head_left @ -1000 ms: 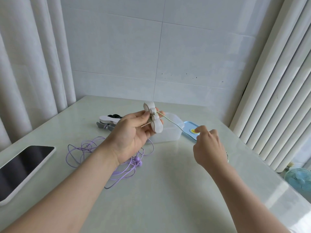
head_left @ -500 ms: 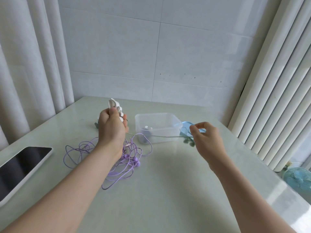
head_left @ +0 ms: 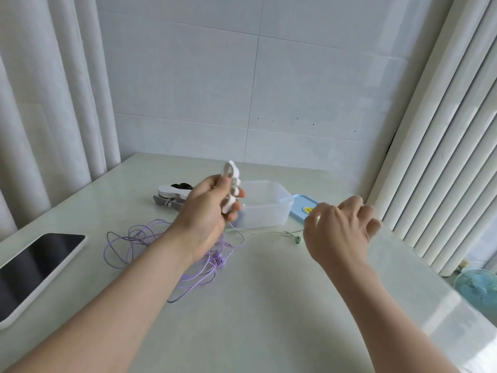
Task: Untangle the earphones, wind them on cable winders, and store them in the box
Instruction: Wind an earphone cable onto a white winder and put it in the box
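- Left hand [head_left: 209, 211]: raised above the table [head_left: 269, 305]. My fingers and thumb are wrapped round the white winder [head_left: 230, 181], whose long axis stands nearly upright, leaning a little.
- Green earphones [head_left: 298, 239]: the thin cord drops from below my left fist. It lies slack, running rightward along the table in front of the box [head_left: 285, 196] and ending at the bud just beside my right wrist.
- Right hand [head_left: 338, 230]: low over the table, near the blue lid [head_left: 301, 211], with fingers curled. I cannot tell whether they pinch the cord.
- Key relation: the free cord lies to the right of the winder, so the right hand is nearer to feed it. I judge the winding to be partly done.
- Purple earphones [head_left: 161, 243]: a loose tangle beneath my left forearm, not yet wound.
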`<state>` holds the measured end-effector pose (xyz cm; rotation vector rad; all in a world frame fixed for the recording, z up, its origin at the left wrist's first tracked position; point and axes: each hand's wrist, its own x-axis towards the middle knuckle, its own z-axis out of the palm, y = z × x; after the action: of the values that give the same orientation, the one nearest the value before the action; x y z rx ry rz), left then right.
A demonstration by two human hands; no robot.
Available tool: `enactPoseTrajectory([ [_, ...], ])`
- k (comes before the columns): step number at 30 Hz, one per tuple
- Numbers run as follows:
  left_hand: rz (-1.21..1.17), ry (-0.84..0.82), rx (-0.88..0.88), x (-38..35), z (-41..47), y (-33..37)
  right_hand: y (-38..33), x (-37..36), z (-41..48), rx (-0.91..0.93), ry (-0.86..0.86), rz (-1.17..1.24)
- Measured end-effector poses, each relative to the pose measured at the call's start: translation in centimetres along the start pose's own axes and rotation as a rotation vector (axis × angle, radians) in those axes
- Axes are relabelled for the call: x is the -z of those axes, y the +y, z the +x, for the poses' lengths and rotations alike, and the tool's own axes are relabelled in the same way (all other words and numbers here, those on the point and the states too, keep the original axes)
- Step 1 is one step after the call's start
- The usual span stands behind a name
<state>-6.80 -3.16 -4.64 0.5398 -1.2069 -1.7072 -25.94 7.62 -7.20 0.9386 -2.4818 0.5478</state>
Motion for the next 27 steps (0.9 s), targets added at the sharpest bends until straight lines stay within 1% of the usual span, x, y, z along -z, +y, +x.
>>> enactPoseTrajectory([
  [1,-0.024,-0.062,0.043,-0.4,-0.4,-0.1,-0.3,0.3,-0.1,0.025,0.022,0.039],
  [2,-0.05,-0.112,0.079,-0.7,-0.7,-0.2,-0.7,0.7,-0.3,0.062,0.03,0.141],
  [3,-0.081,-0.148,0.107,-1.0,-1.0,-0.3,-1.3,1.3,-0.7,0.094,0.009,0.313],
  [5,-0.148,-0.189,0.133,-1.5,-1.4,-0.5,-2.8,2.6,-1.8,0.1,-0.09,0.753],
  [6,-0.178,-0.199,0.134,-1.7,-1.5,-0.5,-3.7,3.1,-2.5,0.088,-0.169,0.955],
  [8,-0.213,-0.21,0.119,-2.0,-1.7,-0.3,-5.2,3.5,-3.8,0.052,-0.393,1.309],
  [9,-0.22,-0.204,0.104,-2.0,-1.7,-0.2,-5.7,3.6,-4.1,0.022,-0.503,1.458],
  [10,-0.224,-0.186,0.089,-2.0,-1.7,0.0,-6.0,3.8,-4.4,-0.002,-0.583,1.541],
  [11,-0.231,-0.156,0.072,-1.9,-1.6,0.1,-6.1,4.0,-4.6,-0.014,-0.619,1.535],
  [12,-0.24,-0.121,0.051,-1.8,-1.5,0.2,-6.1,4.0,-4.6,-0.012,-0.602,1.457],
  [15,-0.238,-0.041,0.006,-1.3,-1.1,0.5,-5.5,3.0,-4.3,0.093,-0.368,1.106],
  [17,-0.193,-0.019,0.006,-1.0,-1.0,0.6,-5.4,2.5,-4.1,0.234,-0.242,0.978],
  [19,-0.155,-0.006,0.013,-0.9,-1.0,0.5,-5.5,2.6,-4.2,0.362,-0.177,0.926],
  [23,-0.206,-0.014,-0.014,-0.9,-1.0,0.0,-4.7,3.3,-3.7,0.518,-0.187,0.887],
  [25,-0.22,-0.021,-0.009,-0.9,-1.0,-0.5,-4.4,3.3,-3.6,0.531,-0.18,0.861],
  [27,-0.112,-0.049,-0.016,-0.5,-0.8,-1.0,-4.5,3.2,-3.6,0.483,-0.125,0.894],
])
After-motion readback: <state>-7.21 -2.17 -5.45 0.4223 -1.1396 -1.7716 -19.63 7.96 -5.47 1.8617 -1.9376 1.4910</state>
